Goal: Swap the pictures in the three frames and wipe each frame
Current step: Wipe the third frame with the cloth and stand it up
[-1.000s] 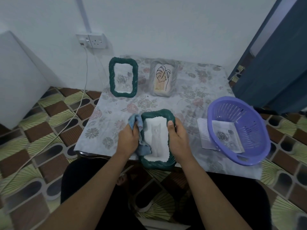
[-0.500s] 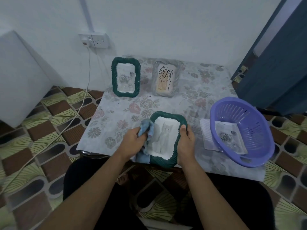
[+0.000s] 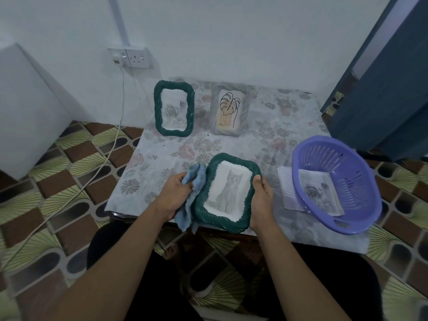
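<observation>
Since a second ago our cloth has slid off the cat picture to the cat frame's left rim | left hand clutches cloth; right hand grips right rim | frame tilted above tabletop edge, long axis away from us.

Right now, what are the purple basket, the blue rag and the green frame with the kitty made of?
The purple basket looks like moulded plastic: smooth, slightly shiny, with even slots. The blue cloth in the left hand seems soft, fuzzy fabric, since it bunches and droops. The green cat frame, gripped by the right hand, has a glossy rope-twist rim, probably plastic or resin; I can't be sure.
</observation>
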A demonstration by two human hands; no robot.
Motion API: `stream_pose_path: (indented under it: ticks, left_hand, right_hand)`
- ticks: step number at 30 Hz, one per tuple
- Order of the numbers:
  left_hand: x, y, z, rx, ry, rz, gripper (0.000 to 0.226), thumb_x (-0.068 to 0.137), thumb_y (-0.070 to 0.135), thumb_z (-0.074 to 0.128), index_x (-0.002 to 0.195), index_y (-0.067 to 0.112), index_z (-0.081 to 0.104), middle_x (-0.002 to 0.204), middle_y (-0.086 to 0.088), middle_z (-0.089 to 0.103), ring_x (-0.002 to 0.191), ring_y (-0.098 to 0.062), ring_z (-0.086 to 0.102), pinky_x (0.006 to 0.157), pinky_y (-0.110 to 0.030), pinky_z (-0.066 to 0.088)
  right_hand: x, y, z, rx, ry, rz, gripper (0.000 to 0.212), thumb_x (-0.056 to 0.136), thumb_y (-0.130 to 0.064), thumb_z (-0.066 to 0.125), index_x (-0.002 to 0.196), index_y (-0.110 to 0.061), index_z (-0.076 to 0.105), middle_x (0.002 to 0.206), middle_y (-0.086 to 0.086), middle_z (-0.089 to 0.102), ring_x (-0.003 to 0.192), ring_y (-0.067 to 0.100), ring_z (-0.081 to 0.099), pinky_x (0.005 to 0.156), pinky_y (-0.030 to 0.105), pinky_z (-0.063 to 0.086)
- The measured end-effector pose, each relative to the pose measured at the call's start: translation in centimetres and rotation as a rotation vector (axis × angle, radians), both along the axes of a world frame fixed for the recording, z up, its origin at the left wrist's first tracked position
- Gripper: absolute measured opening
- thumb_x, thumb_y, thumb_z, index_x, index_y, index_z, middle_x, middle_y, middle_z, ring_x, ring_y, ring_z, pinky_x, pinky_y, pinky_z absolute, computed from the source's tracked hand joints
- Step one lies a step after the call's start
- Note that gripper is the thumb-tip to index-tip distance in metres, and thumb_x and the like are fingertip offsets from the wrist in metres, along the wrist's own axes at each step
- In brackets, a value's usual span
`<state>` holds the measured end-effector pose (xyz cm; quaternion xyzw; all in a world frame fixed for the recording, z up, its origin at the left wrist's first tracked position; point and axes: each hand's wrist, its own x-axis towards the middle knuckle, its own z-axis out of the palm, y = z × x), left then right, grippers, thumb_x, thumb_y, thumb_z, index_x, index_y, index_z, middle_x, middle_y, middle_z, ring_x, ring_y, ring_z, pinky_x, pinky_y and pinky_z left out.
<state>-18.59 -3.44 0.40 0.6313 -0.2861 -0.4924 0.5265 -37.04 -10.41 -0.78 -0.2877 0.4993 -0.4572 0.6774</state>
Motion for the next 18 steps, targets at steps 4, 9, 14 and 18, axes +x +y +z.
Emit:
stream_pose_path:
  ticks: [4, 9, 14, 18]
  left_hand:
    - [-0.1, -0.2, -0.4, 0.012, -0.127, 0.051, 0.022, 0.095, 0.002, 0.056, 0.077, 0.012, 0.065, 0.062, 0.005, 0.069, 0.056, -0.008, 0.063, 0.053, -0.019, 0.050]
    - [1.2, -0.9, -1.7, 0.086, -0.314, 0.287, 0.009, 0.094, 0.018, 0.057, 0.088, 0.015, 0.062, 0.081, -0.006, 0.067, 0.077, -0.024, 0.063, 0.066, -0.031, 0.049]
    - [2.1, -1.3, -2.0, 0.219, -0.548, 0.291, 0.028, 0.092, 0.025, 0.060, 0.110, 0.014, 0.043, 0.102, -0.009, 0.055, 0.091, -0.027, 0.054, 0.077, -0.035, 0.042]
    - [2.3, -1.2, -3.1, 0.248, -0.787, 0.163, 0.042, 0.086, 0.024, 0.064, 0.120, 0.006, 0.045, 0.122, -0.018, 0.048, 0.112, -0.036, 0.049, 0.092, -0.045, 0.044]
  right_hand:
    - [-0.2, 0.1, -0.3, 0.031, -0.016, -0.010, 0.032, 0.105, -0.027, 0.046, 0.130, -0.014, 0.059, 0.114, 0.003, 0.070, 0.090, 0.013, 0.068, 0.066, 0.024, 0.057]
    - [-0.4, -0.1, -0.2, 0.022, 0.008, 0.011, 0.033, 0.105, -0.030, 0.046, 0.132, -0.016, 0.058, 0.117, 0.003, 0.069, 0.094, 0.015, 0.068, 0.072, 0.028, 0.057]
    - [-0.5, -0.3, 0.1, 0.052, -0.006, 0.005, 0.033, 0.103, -0.032, 0.050, 0.130, -0.015, 0.059, 0.117, 0.007, 0.069, 0.100, 0.022, 0.068, 0.081, 0.035, 0.057]
    - [-0.3, -0.2, 0.1, 0.126, -0.056, 0.027, 0.042, 0.090, -0.038, 0.054, 0.121, -0.011, 0.064, 0.127, 0.017, 0.065, 0.110, 0.032, 0.063, 0.100, 0.052, 0.047]
